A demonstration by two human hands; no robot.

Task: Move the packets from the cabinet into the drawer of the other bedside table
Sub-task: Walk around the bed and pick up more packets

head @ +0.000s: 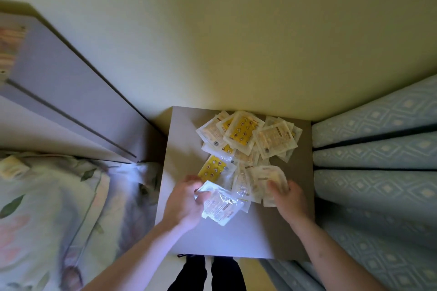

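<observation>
A: Where are the packets?

B: The clear and yellow plastic packets (246,139) lie heaped on the pale grey bedside table top (236,238).

A: And the hands?

B: The left hand (186,203) pinches a crinkled clear packet (222,205); the right hand (289,198) curls its fingers over a cream packet (272,179).

Glossy plastic packets (243,136), matt tabletop (182,130)
</observation>
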